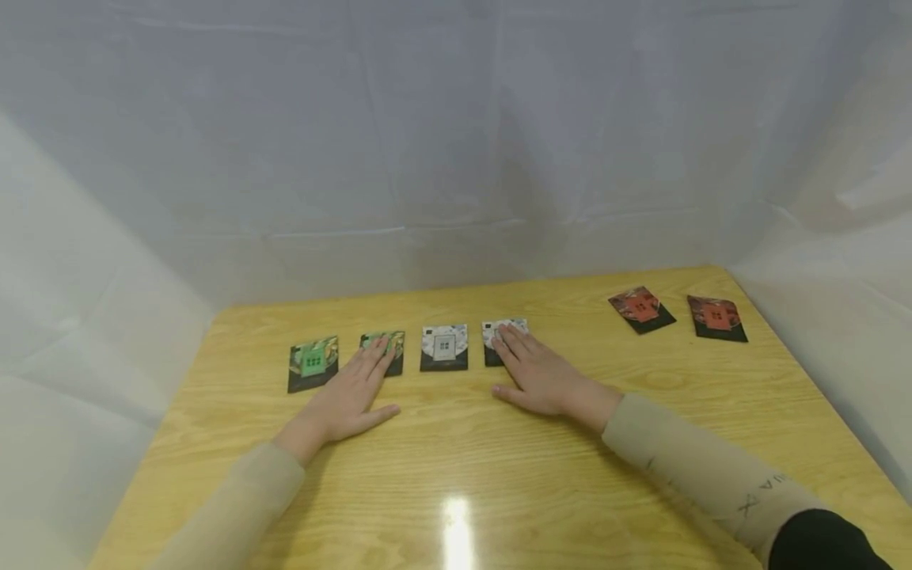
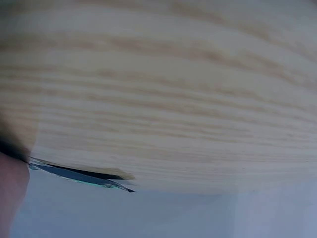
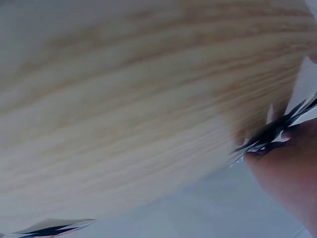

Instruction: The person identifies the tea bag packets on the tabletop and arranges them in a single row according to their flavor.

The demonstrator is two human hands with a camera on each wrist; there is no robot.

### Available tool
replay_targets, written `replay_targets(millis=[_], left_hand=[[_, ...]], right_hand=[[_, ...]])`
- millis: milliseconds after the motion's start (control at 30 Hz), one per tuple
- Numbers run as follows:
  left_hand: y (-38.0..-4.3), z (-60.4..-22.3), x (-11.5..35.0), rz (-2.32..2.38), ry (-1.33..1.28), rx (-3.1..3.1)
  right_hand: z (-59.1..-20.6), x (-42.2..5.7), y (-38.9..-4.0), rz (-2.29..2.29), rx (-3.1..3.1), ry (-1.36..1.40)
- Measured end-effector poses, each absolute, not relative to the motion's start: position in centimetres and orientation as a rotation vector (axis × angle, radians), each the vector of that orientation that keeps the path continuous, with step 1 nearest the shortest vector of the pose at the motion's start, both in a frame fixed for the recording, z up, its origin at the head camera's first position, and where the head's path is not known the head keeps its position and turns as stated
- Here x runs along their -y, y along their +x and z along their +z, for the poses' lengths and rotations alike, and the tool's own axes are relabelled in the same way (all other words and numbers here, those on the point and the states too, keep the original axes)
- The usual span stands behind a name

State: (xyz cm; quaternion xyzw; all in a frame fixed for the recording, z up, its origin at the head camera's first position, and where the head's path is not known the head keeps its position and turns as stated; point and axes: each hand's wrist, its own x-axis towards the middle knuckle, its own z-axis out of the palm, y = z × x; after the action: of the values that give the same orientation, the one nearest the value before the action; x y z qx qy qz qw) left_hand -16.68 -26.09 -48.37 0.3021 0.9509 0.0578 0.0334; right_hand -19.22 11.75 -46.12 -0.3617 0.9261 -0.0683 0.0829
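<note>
While touching green packet at table's ten o'clock and white packet at one, laying left hand, right hand straight-fingered, perhaps steadying both.

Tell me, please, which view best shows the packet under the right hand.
The head view, since the packet shows its printed face, partly under the right hand; the right wrist view shows it edge-on, the left wrist none.

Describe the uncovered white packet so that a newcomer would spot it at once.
Toward the far edge of the table, look left of the two red packets. The white packet lies between the left hand and the right hand. Fingers cover part of the other white packet; this one shows its whole front.
</note>
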Motion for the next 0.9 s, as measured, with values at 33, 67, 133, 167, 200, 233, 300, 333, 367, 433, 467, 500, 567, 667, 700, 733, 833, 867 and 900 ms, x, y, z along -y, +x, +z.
replay_targets(millis=[33,67,133,167,200,233,300,333,367,433,467,500,567,667,700,733,833,867,900], left_hand=[[-16.7,-48.4,26.1,0.179,0.932,-2.926],[-16.7,-48.3,26.1,0.182,0.929,-2.923],[-16.6,-48.2,26.0,0.181,0.92,-2.916],[-16.6,-48.2,26.0,0.182,0.917,-2.914],[-16.6,-48.1,26.0,0.183,0.913,-2.912],[-16.5,-48.1,26.0,0.182,0.912,-2.912],[-16.5,-48.1,25.9,0.173,0.907,-2.911],[-16.5,-48.1,25.9,0.173,0.906,-2.91],[-16.5,-48.1,25.9,0.171,0.906,-2.909],[-16.5,-48.0,25.9,0.169,0.903,-2.908],[-16.4,-47.9,25.9,0.168,0.9,-2.906],[-16.4,-47.9,25.9,0.167,0.897,-2.905],[-16.4,-47.9,25.9,0.17,0.896,-2.905],[-16.3,-47.9,25.8,0.17,0.896,-2.907],[-16.3,-47.9,25.8,0.169,0.896,-2.908],[-16.3,-47.9,25.8,0.168,0.896,-2.909],[-16.2,-47.9,25.8,0.166,0.897,-2.911],[-16.2,-47.9,25.8,0.168,0.898,-2.912],[-16.2,-47.9,25.8,0.169,0.899,-2.912]], right_hand=[[-46.1,-11.7,-19.2,-0.206,-2.762,-1.082],[-46.1,-11.7,-19.2,-0.209,-2.758,-1.085],[-46.1,-11.7,-19.1,-0.208,-2.75,-1.083],[-46.0,-11.7,-19.1,-0.203,-2.747,-1.081],[-46.0,-11.6,-19.1,-0.199,-2.745,-1.078],[-45.9,-11.6,-19.0,-0.201,-2.744,-1.075],[-45.8,-11.5,-18.9,-0.193,-2.745,-1.067],[-45.7,-11.4,-18.9,-0.192,-2.745,-1.065],[-45.7,-11.4,-18.9,-0.195,-2.745,-1.062],[-45.6,-11.3,-18.8,-0.2,-2.745,-1.057],[-45.5,-11.3,-18.8,-0.207,-2.746,-1.055],[-45.5,-11.2,-18.7,-0.215,-2.745,-1.053],[-45.5,-11.2,-18.7,-0.227,-2.745,-1.047],[-45.4,-11.3,-18.7,-0.249,-2.747,-1.045],[-45.4,-11.3,-18.7,-0.254,-2.751,-1.045],[-45.3,-11.4,-18.7,-0.262,-2.755,-1.044],[-45.0,-11.7,-18.8,-0.293,-2.778,-1.038],[-44.9,-11.8,-18.9,-0.3,-2.787,-1.034],[-44.8,-12.0,-19.0,-0.301,-2.797,-1.028]])
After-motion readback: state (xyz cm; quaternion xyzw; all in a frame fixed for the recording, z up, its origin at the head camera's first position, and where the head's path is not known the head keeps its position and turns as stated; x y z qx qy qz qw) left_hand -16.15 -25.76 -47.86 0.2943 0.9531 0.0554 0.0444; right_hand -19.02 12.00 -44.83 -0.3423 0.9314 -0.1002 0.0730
